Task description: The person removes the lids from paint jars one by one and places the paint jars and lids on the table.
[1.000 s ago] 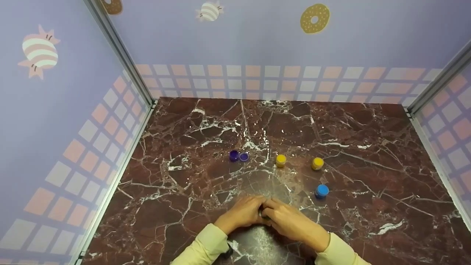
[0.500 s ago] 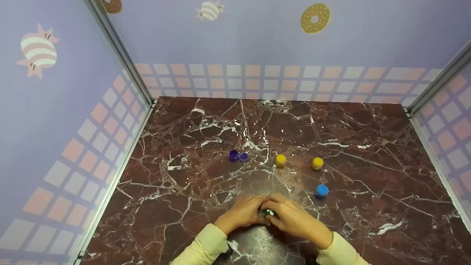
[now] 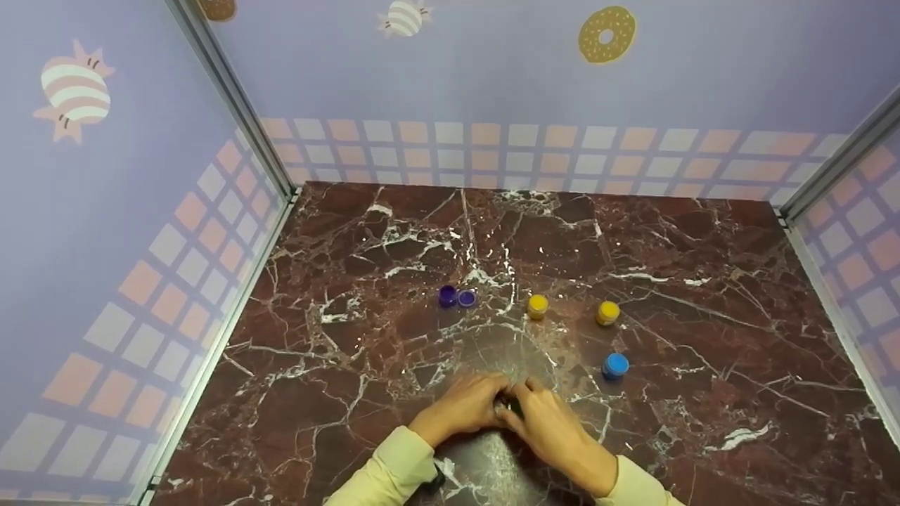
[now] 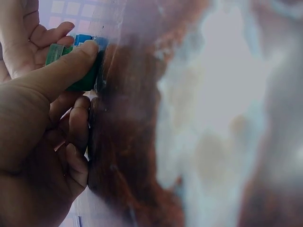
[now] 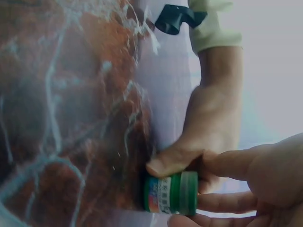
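A small green paint jar (image 5: 162,194) with a printed label lies sideways between the hands, just above the tabletop. My left hand (image 3: 467,404) grips its body, the thumb (image 4: 78,64) pressed along the side. At the jar's lid end, my right hand (image 3: 552,425) has its thumb and fingers curled round the lid (image 5: 188,193); exact finger contact is partly hidden. From the head view the hands cover nearly all of the jar. Beyond them stand a blue jar (image 3: 615,365), two yellow jars (image 3: 538,306) and an uncapped purple jar (image 3: 448,296).
A purple lid (image 3: 467,299) lies right beside the purple jar. Dark red marble-patterned tabletop (image 3: 337,393) spreads round the hands. Patterned panels (image 3: 436,84) wall off the back and both sides. A dark wrist device (image 5: 177,20) sits at the left sleeve.
My right hand opened a little round the lid, showing its shiny top, then turned and closed in again. My left hand kept its place. The jars on the table stayed put.
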A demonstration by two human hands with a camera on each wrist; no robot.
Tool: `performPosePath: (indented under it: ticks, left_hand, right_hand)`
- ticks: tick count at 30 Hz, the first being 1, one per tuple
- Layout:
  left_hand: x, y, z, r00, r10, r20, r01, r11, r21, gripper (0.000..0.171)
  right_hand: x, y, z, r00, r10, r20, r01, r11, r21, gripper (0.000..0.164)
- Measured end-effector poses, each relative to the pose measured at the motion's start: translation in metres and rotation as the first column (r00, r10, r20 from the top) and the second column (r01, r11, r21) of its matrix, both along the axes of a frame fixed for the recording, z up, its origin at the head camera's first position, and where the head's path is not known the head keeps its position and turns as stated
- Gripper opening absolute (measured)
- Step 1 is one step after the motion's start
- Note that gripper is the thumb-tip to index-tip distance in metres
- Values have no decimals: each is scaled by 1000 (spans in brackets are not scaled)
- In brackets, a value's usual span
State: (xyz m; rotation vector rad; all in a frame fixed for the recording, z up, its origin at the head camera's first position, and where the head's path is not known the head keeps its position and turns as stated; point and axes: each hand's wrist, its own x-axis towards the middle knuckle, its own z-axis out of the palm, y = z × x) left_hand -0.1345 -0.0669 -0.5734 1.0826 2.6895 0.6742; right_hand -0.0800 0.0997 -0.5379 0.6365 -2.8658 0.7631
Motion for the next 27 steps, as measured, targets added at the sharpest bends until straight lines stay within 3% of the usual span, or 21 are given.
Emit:
performPosePath:
  ticks: [6, 12, 20, 27]
  left_hand:
    - [0, 0, 0, 1000, 5, 16, -5, 1000, -8, 44]
    - [0, 0, 0, 1000, -4, -3, 4, 1000, -4, 44]
    - [0, 0, -1, 999, 20, 26, -20, 1000, 16, 49]
    - [0, 0, 1, 1000, 8, 19, -9, 999, 32, 44]
  right_hand:
    - [0, -1, -2, 1000, 26, 3, -26, 999, 21, 24]
    - [-4, 2, -2, 986, 157, -50, -154, 987, 52, 19]
    - [-14, 12, 6, 924, 382, -28, -374, 916, 148, 22]
    - [-18, 16, 5, 866, 498, -54, -486, 861, 147, 24]
